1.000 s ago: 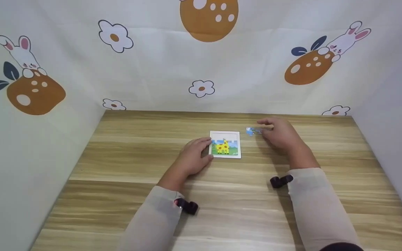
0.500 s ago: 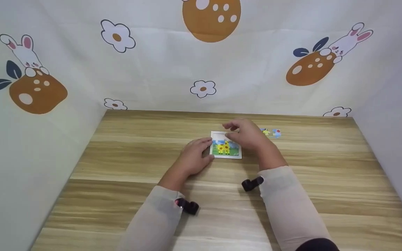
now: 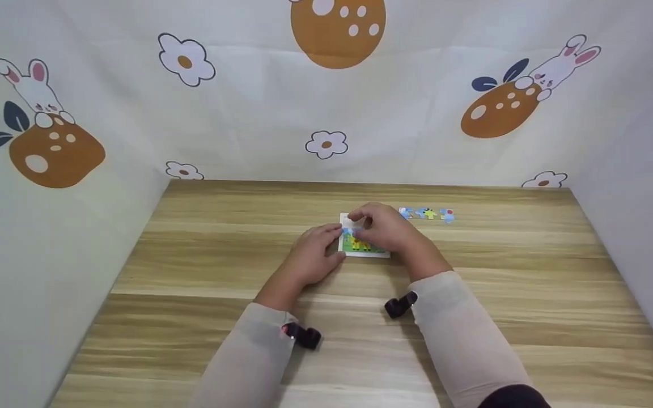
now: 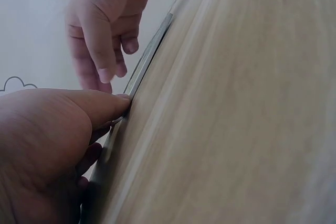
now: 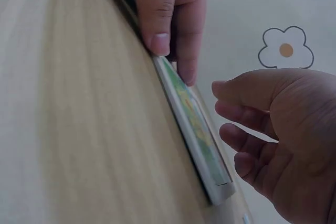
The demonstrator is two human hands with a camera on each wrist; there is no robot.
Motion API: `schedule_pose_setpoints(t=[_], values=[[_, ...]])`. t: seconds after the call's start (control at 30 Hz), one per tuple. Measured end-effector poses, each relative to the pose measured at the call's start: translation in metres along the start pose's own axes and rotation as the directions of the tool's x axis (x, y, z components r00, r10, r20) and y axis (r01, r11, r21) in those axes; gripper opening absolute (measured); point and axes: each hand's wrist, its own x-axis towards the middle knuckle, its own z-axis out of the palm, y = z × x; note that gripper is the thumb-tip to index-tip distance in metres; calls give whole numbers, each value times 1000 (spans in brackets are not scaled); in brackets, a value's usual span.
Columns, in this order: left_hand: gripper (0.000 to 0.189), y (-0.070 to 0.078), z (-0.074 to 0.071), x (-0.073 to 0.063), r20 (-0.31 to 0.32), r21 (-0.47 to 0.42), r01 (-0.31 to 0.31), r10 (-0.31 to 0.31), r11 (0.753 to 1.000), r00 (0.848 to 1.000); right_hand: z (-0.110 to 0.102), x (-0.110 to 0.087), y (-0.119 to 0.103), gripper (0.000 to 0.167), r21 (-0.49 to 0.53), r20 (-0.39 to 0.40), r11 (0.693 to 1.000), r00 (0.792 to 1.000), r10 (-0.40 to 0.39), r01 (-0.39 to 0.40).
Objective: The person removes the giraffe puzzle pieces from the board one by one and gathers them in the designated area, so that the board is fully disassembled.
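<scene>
The puzzle frame (image 3: 369,255) lies flat on the wooden table (image 3: 219,238), its giraffe picture (image 3: 360,245) filling the near part, while what I can see of the far strip shows white; the left hand (image 3: 315,256) holds the frame's left side, thumb at the near corner and fingertips on the edge farther up, unchanged since a second ago; the right hand (image 3: 388,228) has come across from the loose pieces (image 3: 429,214) and now bends over the frame's far half, so I judge the work has shifted from the pieces to that strip; its thumb and forefinger stand close, but from here I cannot tell whether they pinch anything; at least three pieces now show in a row beyond the frame's right side; behind everything hangs the patterned cloth (image 3: 258,113).
</scene>
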Motion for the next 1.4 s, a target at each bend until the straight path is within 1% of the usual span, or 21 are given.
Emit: schedule_pose_setpoints(t=[0.07, 0.23, 0.4, 0.53, 0.67, 0.83, 1.1, 1.23, 1.3, 1.4], values=[[62, -1, 0, 0, -3, 0, -4, 4, 1000, 1000, 3, 1, 1, 37, -15, 19, 1000, 1000, -14, 15], [63, -1, -1, 0, 0, 5, -11, 11, 1000, 1000, 8, 3, 3, 40, -9, 48, 998, 997, -54, 54], [63, -1, 1, 0, 4, 2, -13, 13, 1000, 1000, 9, 2, 4, 48, -20, 61, 998, 996, -62, 63], [63, -3, 1, -1, -4, 3, -36, 36, 999, 999, 11, -1, 2, 52, -59, 64, 996, 996, -66, 70], [63, -3, 2, -1, -10, 1, -38, 38, 999, 999, 11, -1, 2, 52, -75, 76, 995, 996, -55, 61], [62, -2, 1, -1, -14, 3, -36, 36, 999, 999, 11, 0, 3, 52, -50, 92, 998, 995, -37, 41], [62, -2, 1, -2, -18, 5, -42, 42, 999, 999, 11, 1, 2, 45, -57, 96, 997, 994, -54, 60], [62, -2, 1, -1, -20, 4, -42, 42, 999, 999, 12, 2, 2, 40, -53, 98, 997, 994, -47, 52], [62, -2, 1, -1, -20, 9, -43, 43, 999, 999, 12, 2, 1, 41, -49, 100, 998, 994, -38, 43], [62, -2, 1, -1, -16, 17, -41, 41, 999, 999, 11, 1, -1, 47, -59, 98, 998, 995, -24, 30]])
